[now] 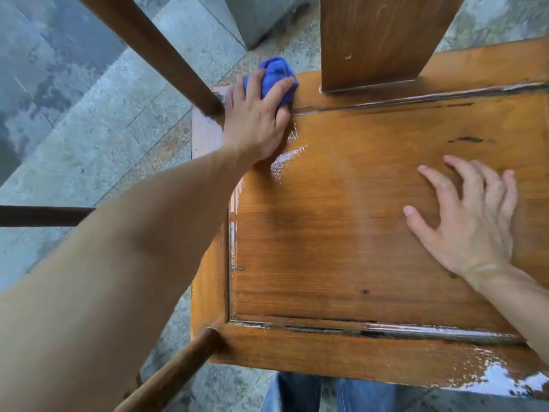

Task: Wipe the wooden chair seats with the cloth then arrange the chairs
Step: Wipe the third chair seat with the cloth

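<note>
A wooden chair seat (341, 233) fills the middle and right of the head view, its surface glossy with wet streaks. My left hand (255, 114) presses a crumpled blue cloth (277, 75) onto the seat's far left corner, beside the rear armrest post. My right hand (466, 215) lies flat on the right side of the seat, fingers spread, holding nothing. The broad wooden back splat (380, 40) rises from the seat's far edge.
Dark round chair rails run along the left: one diagonal at the top (154, 49), one horizontal (44, 216), one at the lower left (172, 373). Grey stone paving (104, 120) surrounds the chair. My blue jeans (326, 394) show below the front edge.
</note>
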`<action>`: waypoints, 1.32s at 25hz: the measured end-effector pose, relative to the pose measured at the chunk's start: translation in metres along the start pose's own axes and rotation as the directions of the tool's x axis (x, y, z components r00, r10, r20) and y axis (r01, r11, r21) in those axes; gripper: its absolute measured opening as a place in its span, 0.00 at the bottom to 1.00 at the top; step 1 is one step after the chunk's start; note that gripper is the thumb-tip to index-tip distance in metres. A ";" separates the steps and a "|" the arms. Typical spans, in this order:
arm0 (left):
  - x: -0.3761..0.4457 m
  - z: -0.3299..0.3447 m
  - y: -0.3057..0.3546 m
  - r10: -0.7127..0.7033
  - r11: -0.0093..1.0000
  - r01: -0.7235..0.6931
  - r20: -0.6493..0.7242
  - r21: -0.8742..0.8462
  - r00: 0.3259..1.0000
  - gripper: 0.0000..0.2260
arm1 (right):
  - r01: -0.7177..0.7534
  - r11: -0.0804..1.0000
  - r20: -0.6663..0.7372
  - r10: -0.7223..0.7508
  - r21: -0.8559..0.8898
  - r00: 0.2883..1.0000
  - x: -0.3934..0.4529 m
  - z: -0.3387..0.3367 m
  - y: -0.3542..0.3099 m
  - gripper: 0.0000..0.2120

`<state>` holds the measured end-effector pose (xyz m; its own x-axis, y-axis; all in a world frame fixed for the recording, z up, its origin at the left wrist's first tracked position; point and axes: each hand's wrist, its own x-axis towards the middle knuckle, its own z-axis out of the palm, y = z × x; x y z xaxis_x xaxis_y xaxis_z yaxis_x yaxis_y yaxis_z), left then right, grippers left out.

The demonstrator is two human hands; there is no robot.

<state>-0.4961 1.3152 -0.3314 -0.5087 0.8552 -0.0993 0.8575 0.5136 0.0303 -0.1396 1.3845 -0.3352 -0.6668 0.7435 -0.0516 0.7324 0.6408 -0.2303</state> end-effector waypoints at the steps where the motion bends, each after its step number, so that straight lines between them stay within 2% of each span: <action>1: 0.016 -0.004 -0.002 -0.057 0.998 0.057 0.004 -0.021 0.998 0.20 | -0.008 1.000 -0.006 0.008 0.003 1.000 -0.001 0.000 0.000 0.32; 3: 0.049 -0.015 -0.005 -0.186 0.979 0.192 0.088 -0.066 0.979 0.18 | -0.017 1.000 -0.021 0.017 0.000 1.000 -0.001 0.001 -0.001 0.31; 5: 0.063 -0.019 -0.005 -0.257 0.960 0.272 0.168 -0.072 0.952 0.18 | -0.006 1.000 -0.013 0.006 0.003 1.000 0.001 0.001 -0.001 0.31; 6: 0.058 -0.015 0.002 -0.267 0.959 0.277 0.139 -0.064 0.954 0.18 | -0.007 1.000 -0.006 0.007 0.000 1.000 0.001 0.001 0.000 0.31; 8: 0.024 -0.001 0.029 -0.251 0.965 0.249 -0.019 -0.078 0.968 0.19 | -0.016 1.000 0.004 0.016 -0.016 1.000 -0.001 0.002 0.000 0.31; 10: -0.020 0.006 0.059 -0.189 0.974 0.175 -0.084 -0.143 0.978 0.21 | -0.020 1.000 0.016 0.020 -0.010 1.000 0.001 0.002 -0.001 0.30; 13: -0.093 0.004 0.083 0.088 0.984 -0.090 -0.022 -0.156 0.996 0.23 | -0.030 0.999 0.026 0.031 -0.009 0.999 0.002 0.001 -0.001 0.31; 15: -0.159 0.004 0.088 0.169 0.975 -0.164 0.021 -0.150 0.985 0.23 | -0.034 0.999 0.034 0.034 -0.009 0.999 0.000 -0.001 -0.002 0.31; 17: -0.230 0.009 0.087 0.096 0.984 -0.091 0.029 -0.152 0.995 0.22 | -0.034 0.999 0.043 0.034 -0.007 0.998 0.001 -0.005 -0.003 0.31; 20: -0.325 0.020 0.097 -0.175 0.965 0.184 0.067 -0.184 0.982 0.23 | -0.031 1.000 0.054 0.031 -0.006 0.998 0.000 -0.004 -0.003 0.31; 22: -0.357 0.027 0.113 -0.215 0.963 0.227 0.093 -0.146 0.972 0.23 | -0.023 1.000 0.042 0.023 -0.002 0.999 0.000 -0.001 0.000 0.30; 24: -0.358 0.033 0.133 -0.139 0.983 0.153 0.127 -0.106 0.982 0.25 | -0.012 1.000 0.013 0.012 0.013 1.000 0.000 0.001 0.000 0.29; 27: -0.318 0.033 0.171 -0.041 0.984 0.066 0.148 -0.166 0.988 0.26 | -0.010 0.999 -0.048 0.013 0.045 0.999 -0.001 0.004 0.004 0.28; 30: -0.237 0.026 0.199 -0.135 0.958 0.154 0.093 -0.244 0.986 0.29 | -0.039 0.993 -0.151 0.056 0.112 0.987 -0.003 0.006 0.004 0.30; 31: -0.202 0.023 0.207 -0.115 0.961 0.127 0.060 -0.247 0.991 0.29 | -0.060 0.988 -0.194 0.088 0.146 0.977 -0.003 0.007 0.006 0.29; 33: -0.124 0.023 0.221 0.028 0.981 -0.028 -0.004 -0.194 1.000 0.27 | -0.083 0.961 -0.269 0.155 0.263 0.950 -0.001 0.008 0.008 0.26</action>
<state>-0.2411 1.3210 -0.3354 -0.4847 0.8696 -0.0941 0.8404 0.4929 0.2252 -0.1340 1.3871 -0.3448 -0.4827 0.8577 0.1768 0.7227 0.5042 -0.4727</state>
